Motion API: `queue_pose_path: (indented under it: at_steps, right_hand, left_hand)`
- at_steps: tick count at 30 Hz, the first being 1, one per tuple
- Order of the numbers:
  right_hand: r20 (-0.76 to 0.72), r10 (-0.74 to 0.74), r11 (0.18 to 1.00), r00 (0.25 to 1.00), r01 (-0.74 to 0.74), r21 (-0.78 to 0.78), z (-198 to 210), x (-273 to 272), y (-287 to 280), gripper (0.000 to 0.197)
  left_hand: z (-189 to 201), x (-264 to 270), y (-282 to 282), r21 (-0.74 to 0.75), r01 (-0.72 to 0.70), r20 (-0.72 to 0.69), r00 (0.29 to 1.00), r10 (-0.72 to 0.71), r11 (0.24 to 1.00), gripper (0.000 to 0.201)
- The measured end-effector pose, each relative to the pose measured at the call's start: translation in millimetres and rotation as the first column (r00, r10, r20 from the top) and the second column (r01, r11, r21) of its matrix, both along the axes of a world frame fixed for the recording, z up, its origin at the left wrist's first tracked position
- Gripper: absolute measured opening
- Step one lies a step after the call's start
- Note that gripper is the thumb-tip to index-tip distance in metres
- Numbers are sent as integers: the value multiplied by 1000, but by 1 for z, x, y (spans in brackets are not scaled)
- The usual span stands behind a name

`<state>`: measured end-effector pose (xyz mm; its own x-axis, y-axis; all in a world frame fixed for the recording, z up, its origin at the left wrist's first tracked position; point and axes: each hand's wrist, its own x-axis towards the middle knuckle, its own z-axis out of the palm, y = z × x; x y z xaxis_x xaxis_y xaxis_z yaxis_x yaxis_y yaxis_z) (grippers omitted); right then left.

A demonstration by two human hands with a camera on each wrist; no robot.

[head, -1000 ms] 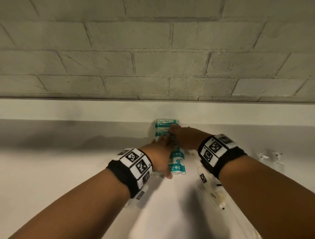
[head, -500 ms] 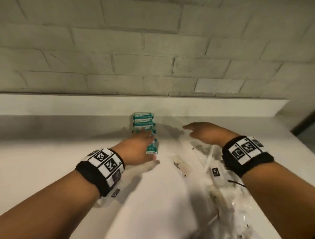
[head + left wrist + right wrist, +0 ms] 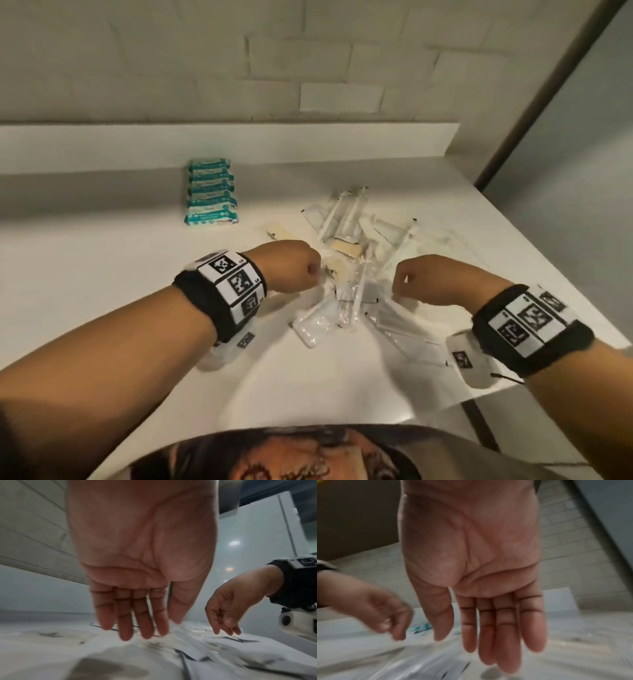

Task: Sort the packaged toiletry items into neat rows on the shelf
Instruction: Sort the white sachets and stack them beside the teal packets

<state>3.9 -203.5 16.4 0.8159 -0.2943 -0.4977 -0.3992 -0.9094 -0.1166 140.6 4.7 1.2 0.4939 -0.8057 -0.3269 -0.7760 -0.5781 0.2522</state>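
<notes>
Hands poised over the unsorted pile

Six teal packets [image 3: 211, 192] lie in one overlapping row near the shelf's [image 3: 102, 246] back ledge, left of the rest. To their right a loose heap of clear-wrapped items [image 3: 352, 267] is spread out; wrappers overlap and glare, so no count is possible, though thin white sticks and a few tan pieces show among them. Both wrist views are blurred low down, smearing the wrappers. The left hand [image 3: 291, 265] and right hand [image 3: 435, 279] hang above the heap, wrists bent, fingers pointing down. Each grip is spread, fingers straight and close together, holding nothing. Whether fingertips touch the wrappers cannot be told. A thin ring [image 3: 160, 590] sits on one left finger.
</notes>
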Motion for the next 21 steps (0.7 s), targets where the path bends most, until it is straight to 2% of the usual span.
queue_pose_path:
  at_steps: [1, 2, 5, 7, 9, 11, 13, 15, 17, 19, 21]
  right_hand:
    - [-45, 27, 999, 999, -28, -20, -6, -7, 1, 24]
    - [-81, 60, 998, 995, -62, -29, -12, -16, 1, 30]
    - [-109, 179, 984, 978, -179, 5, -24, -25, -4, 52]
    - [-66, 217, 976, 974, -218, -6, -30, -23, -15, 42]
    - [-20, 200, 979, 980, -201, -35, -32, -16, -30, 27]
    - [82, 138, 986, 987, -129, -106, -32, -14, -49, 23]
    - [254, 104, 980, 962, -56, -192, -33, -17, -62, 42]
    - [341, 129, 978, 931, -64, -196, -33, -21, -61, 43]
    - [276, 198, 978, 941, -172, -116, -33, -25, -52, 41]
    - [209, 298, 955, 932, -291, -61, -38, -28, -40, 52]
    - [202, 342, 940, 918, -338, -52, -42, -30, -38, 61]
  left_hand:
    - [-2, -6, -4, 35, -6, 32, 999, 5, 999, 13]
    - [-3, -14, -8, 83, -15, 53, 999, 11, 996, 17]
    - [-11, -32, -14, 221, -60, 29, 998, 55, 973, 55]
    - [-15, -41, -19, 234, -101, 35, 995, 96, 967, 73]
    - [-19, -45, -23, 219, -161, 23, 987, 160, 962, 77]
    - [-19, -47, -26, 219, -216, -12, 975, 223, 952, 70]
    - [-18, -50, -27, 239, -240, -32, 967, 255, 941, 53]
    - [-20, -52, -27, 273, -253, -32, 962, 272, 928, 40]
    - [-23, -52, -24, 283, -293, -37, 948, 316, 913, 35]
    - [-21, -50, -20, 258, -359, -44, 923, 382, 897, 29]
    - [-18, -48, -18, 208, -442, -19, 890, 455, 873, 23]
